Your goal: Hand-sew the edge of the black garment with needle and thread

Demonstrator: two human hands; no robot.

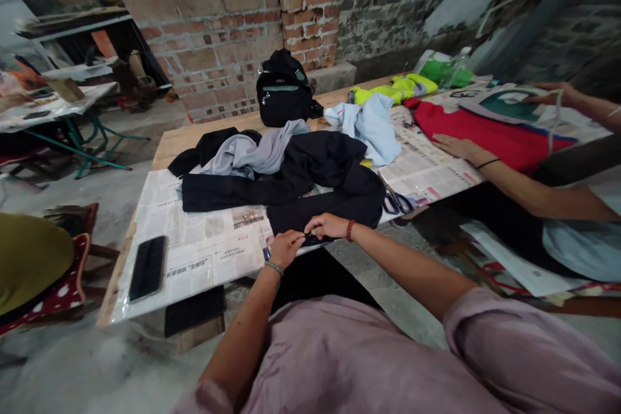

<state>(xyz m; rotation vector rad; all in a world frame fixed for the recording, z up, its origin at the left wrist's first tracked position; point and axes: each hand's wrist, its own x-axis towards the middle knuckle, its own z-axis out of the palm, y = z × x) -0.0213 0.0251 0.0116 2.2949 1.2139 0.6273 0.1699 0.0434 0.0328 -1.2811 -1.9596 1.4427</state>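
Dark navy trousers (330, 210) lie folded across the newspaper-covered table in front of me, one leg end reaching the near edge. At that end my left hand (287, 248) pinches the cloth between thumb and fingers. Close beside it, on the right, my right hand (330, 226) also has its fingers closed on the same edge. Anything small between the fingertips is too tiny to make out. Scissors (398, 202) with dark blue handles rest just right of the trousers. Grey cloth (242, 154) is bunched up behind them.
A black phone (147, 268) lies at the table's left corner. A black backpack (284, 96) stands at the back, near light blue cloth (371, 126). At right, a co-worker's hand (456, 146) rests by red cloth (463, 129); their other holds a green-grey object (502, 105).
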